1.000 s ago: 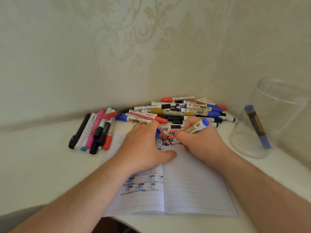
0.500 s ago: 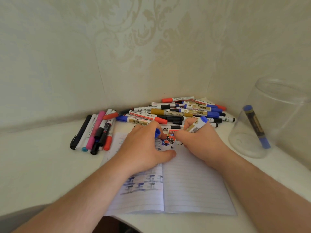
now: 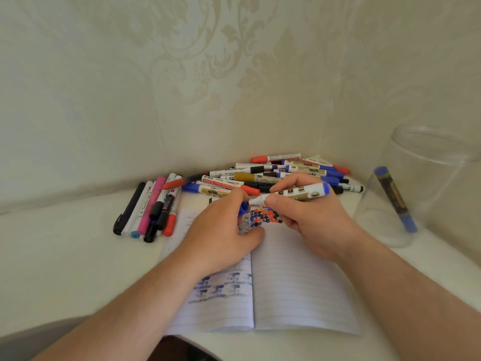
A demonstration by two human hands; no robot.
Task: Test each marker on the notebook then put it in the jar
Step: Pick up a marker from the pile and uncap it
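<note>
Marker (image 3: 299, 192), white-bodied with a blue tail end and its tip bare, lies nearly level just above the top edge of the open notebook (image 3: 299, 287). The right hand (image 3: 309, 217) pinches its barrel between thumb and fingers, tip pointing toward the left hand (image 3: 221, 230). That hand rests on the left page with its fingers curled round a blue cap (image 3: 242, 208), only partly seen.

Judged step: recapping after the test, or the moment just before it; which of the two cannot be settled. To do it well, bring the cap straight along the barrel's line, keep the wet tip clear of fingers and page, and press until it seats. Carry the marker to the jar only once it is capped.

A patch of test marks (image 3: 265, 216), blue, red and black, sits at the top of the right page beneath the marker.

Count:
- one marker in hand;
- one blue-ended marker (image 3: 395, 199) leaning inside the clear jar (image 3: 426, 152), which stands well to the right;
- one loose pile of markers (image 3: 273, 173) behind the notebook, overlapping too much for a firm count, well over ten by judgement;
- one side group of pens (image 3: 151, 207) at left, roughly eight;
- one notebook, one jar.
</note>
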